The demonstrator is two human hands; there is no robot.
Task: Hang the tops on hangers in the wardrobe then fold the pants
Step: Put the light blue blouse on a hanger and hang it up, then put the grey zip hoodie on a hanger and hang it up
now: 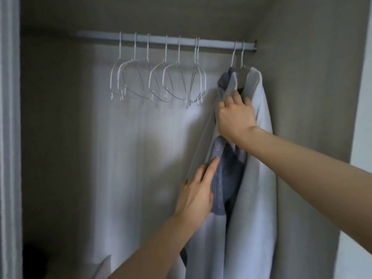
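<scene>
The light grey top [259,150] hangs at the right end of the rail [161,39], a blue top [223,178] beside it. The right hand [235,117] grips its collar; the left hand [196,190], fingers straight, presses the fabric. I think she should smooth downward gently, so the hanger stays level

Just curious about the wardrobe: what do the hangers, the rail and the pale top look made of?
Hangers: thin white wire, probably coated metal.
Rail: smooth pale tube, likely metal with a soft sheen.
Pale top: soft matte fabric that drapes in folds, perhaps cotton knit.
</scene>
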